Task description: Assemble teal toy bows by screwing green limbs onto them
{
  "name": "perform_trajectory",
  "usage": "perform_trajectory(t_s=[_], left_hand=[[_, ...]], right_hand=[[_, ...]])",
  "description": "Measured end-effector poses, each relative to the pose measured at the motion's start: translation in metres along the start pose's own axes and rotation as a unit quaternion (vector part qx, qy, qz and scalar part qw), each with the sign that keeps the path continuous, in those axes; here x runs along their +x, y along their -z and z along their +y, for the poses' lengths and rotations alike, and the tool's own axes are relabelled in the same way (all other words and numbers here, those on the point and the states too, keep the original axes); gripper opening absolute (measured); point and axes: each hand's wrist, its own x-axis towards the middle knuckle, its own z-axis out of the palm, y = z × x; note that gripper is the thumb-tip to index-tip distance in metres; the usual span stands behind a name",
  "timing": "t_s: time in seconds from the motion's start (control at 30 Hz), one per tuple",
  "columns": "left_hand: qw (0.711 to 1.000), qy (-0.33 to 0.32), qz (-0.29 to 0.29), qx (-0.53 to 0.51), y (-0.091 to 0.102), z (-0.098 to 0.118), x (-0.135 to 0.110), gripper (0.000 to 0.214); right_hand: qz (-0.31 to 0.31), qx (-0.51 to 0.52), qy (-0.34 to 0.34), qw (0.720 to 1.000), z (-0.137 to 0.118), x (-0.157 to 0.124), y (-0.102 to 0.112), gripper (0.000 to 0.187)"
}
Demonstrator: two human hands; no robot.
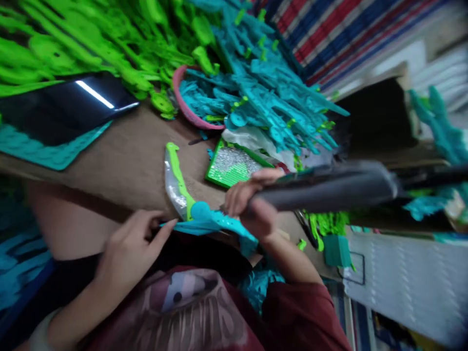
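Observation:
My right hand [252, 202] is wrapped round a dark grey electric screwdriver [329, 187], blurred, with a black cord at its far end. Its tip is hidden by my fingers, over a blue plastic piece [215, 222] at the table's front edge. My left hand [133, 243] pinches the left end of this blue piece between thumb and fingers. A curved toy blade [175, 187], silvery with a bright green spine, extends from the blue piece and lies on the table. Just beyond my right hand, a green tray [215, 168] holds many small silvery bits, perhaps screws.
Bright green plastic parts [109, 39] heap up at the back left, and blue ones [270, 92] at the back right. A pink-rimmed basket [193, 119] holds blue parts. At left, a dark phone-like slab [62, 107] rests on a teal mat [66, 153]. Cardboard boxes [405, 92] stand right.

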Motion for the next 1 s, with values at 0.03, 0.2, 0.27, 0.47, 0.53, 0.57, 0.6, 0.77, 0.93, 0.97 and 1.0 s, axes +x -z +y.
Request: perform_trajectory(t_s=[0.03, 0.2, 0.27, 0.47, 0.53, 0.57, 0.6, 0.77, 0.93, 0.97, 1.0], left_hand=[[0.995, -0.066, 0.051, 0.061, 0.002, 0.005, 0.001, 0.036], [0.91, -0.392, -0.11, 0.074, -0.057, 0.09, 0.017, 0.043], [0.854, -0.448, -0.229, 0.131, -0.101, 0.128, 0.017, 0.042], [0.823, -0.453, -0.29, 0.185, -0.172, 0.143, 0.017, 0.024], [0.836, -0.435, -0.299, 0.148, -0.176, 0.132, 0.022, 0.027], [0.84, -0.43, -0.303, 0.136, -0.177, 0.129, 0.024, 0.029], [0.839, -0.43, -0.306, 0.131, -0.178, 0.126, 0.026, 0.032], [0.832, -0.437, -0.313, 0.138, -0.183, 0.116, 0.03, 0.038], [0.815, -0.471, -0.282, 0.185, -0.178, 0.087, 0.051, 0.036], [0.811, -0.483, -0.268, 0.192, -0.175, 0.084, 0.052, 0.036], [0.808, -0.494, -0.25, 0.203, -0.172, 0.083, 0.051, 0.036]], right_hand=[[0.082, -0.02, 0.02, 0.996, -0.007, 0.005, 0.021, 0.027], [0.283, -0.141, 0.03, 0.948, -0.012, 0.006, 0.124, 0.035], [0.257, -0.21, -0.035, 0.943, -0.011, -0.006, 0.155, 0.04], [0.104, -0.528, -0.122, 0.834, -0.061, -0.094, 0.235, 0.052], [0.056, -0.621, -0.189, 0.758, -0.078, -0.133, 0.261, 0.041], [0.039, -0.652, -0.224, 0.723, -0.082, -0.151, 0.273, 0.036], [0.027, -0.673, -0.253, 0.695, -0.083, -0.167, 0.282, 0.031], [-0.007, -0.7, -0.288, 0.653, -0.051, -0.198, 0.306, 0.028], [-0.017, -0.73, -0.282, 0.622, -0.025, -0.186, 0.31, 0.028], [-0.014, -0.737, -0.278, 0.616, -0.024, -0.184, 0.311, 0.03], [-0.012, -0.742, -0.273, 0.612, -0.023, -0.183, 0.311, 0.03]])
